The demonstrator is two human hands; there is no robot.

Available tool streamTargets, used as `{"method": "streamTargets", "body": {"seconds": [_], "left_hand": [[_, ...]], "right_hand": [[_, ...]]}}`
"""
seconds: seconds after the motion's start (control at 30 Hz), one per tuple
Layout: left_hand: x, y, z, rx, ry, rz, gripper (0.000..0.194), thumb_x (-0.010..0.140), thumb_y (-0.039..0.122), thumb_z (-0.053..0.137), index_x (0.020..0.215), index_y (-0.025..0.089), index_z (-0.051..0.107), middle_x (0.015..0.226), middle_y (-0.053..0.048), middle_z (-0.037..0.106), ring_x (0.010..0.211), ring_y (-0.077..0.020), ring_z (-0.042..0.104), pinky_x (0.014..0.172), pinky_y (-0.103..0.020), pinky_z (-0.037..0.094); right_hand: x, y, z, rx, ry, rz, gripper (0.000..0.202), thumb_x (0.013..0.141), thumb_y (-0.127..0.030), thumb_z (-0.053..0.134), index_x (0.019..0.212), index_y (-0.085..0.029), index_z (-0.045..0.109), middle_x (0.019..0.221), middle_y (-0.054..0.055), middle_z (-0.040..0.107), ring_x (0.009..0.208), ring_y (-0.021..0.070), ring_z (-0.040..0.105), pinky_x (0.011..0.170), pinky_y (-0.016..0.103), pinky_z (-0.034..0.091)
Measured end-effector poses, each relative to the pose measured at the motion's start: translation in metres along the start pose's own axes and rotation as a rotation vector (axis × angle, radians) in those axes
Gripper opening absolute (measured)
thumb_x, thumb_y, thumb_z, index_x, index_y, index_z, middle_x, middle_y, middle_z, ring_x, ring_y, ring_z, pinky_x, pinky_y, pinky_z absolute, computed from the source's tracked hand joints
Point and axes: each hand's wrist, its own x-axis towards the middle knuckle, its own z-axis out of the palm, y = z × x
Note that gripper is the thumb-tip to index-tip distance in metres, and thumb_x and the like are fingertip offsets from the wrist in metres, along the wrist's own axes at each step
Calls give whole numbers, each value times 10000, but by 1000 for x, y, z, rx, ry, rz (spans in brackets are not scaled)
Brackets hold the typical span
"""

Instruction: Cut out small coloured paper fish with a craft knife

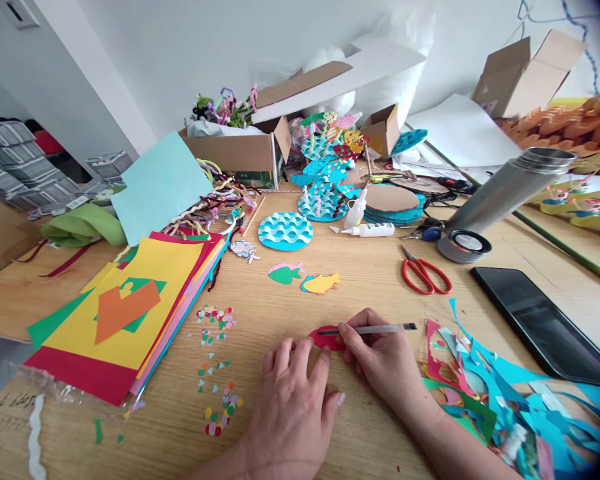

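My right hand (pixel 380 357) pinches a slim grey pen (pixel 387 328), its point resting on a small red paper piece (pixel 325 338). Flat on the table lies my left hand (pixel 295 400), its fingers spread and the fingertips at the red paper's lower edge. Part of that paper is hidden under my fingers. Beyond it are a green and pink paper fish (pixel 285 273) and a yellow and blue paper fish (pixel 323 284). Small paper dots and triangles (pixel 223 403) are scattered left of my left hand.
Red-handled scissors (pixel 425 275), a phone (pixel 545 320) and paper scraps (pixel 505 400) are on the right. An open steel flask (pixel 510 190) stands behind. Coloured paper sheets (pixel 175 267) are stacked left. Glue bottles (pixel 375 230) and a wavy blue disc (pixel 285 231) lie farther back.
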Motion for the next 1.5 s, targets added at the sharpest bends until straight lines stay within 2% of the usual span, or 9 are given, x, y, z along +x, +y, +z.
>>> {"method": "streamTargets", "body": {"seconds": [0.2, 0.67, 1.5], "left_hand": [[-1, -1, 2, 21, 22, 9, 425, 936, 363, 545, 1341, 238, 517, 1293, -77, 532, 1162, -320, 451, 967, -532, 421], [-1, 0, -1, 16, 3, 4, 428, 936, 369, 546, 1345, 247, 511, 1287, -72, 535, 1149, -314, 459, 960, -531, 424], [-1, 1, -1, 24, 20, 13, 424, 933, 358, 551, 1341, 245, 513, 1276, -66, 541, 1142, -310, 462, 949, -525, 432]], "right_hand": [[-2, -3, 1, 20, 16, 34, 332, 800, -482, 665, 672, -214, 515, 429, -42, 536, 339, 90, 397, 348, 194, 270], [2, 9, 0, -4, 13, -35, 319, 815, -461, 651, 660, -214, 523, 422, -40, 537, 321, 88, 408, 326, 192, 280], [3, 8, 1, 17, 13, -33, 302, 819, -430, 646, 658, -215, 508, 415, -47, 529, 324, 85, 406, 331, 186, 280]]}}
